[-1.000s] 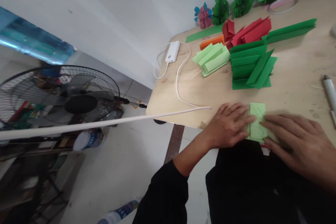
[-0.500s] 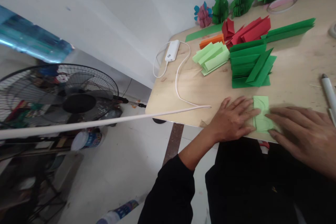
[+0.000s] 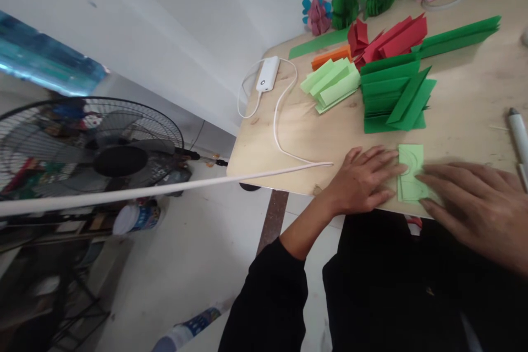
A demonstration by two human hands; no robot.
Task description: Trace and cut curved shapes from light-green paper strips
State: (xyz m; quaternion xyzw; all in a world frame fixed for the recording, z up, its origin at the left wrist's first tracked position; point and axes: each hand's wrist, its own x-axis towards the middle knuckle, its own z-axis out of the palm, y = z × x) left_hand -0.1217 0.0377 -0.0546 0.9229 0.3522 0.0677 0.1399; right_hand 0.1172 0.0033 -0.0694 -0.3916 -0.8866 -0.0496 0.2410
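A small folded light green paper [image 3: 411,171] with a drawn curve lies near the front edge of the wooden table [image 3: 462,110]. My left hand [image 3: 363,180] lies flat on the table with its fingers stretched out, the fingertips pressing the paper's left side. My right hand [image 3: 474,203] is also flat, fingers extended, with the fingertips on the paper's right lower part. Neither hand grips anything.
Behind the paper lie stacks of folded dark green [image 3: 394,96], light green [image 3: 332,83], red [image 3: 391,38] and orange [image 3: 330,57] paper. A white power bank [image 3: 267,73] with cable sits at the table's left. A white pen [image 3: 518,137] lies right. A floor fan [image 3: 94,148] stands left.
Both hands and the light green paper have slid a little away from me along the table. The fingers stay flat on the paper.
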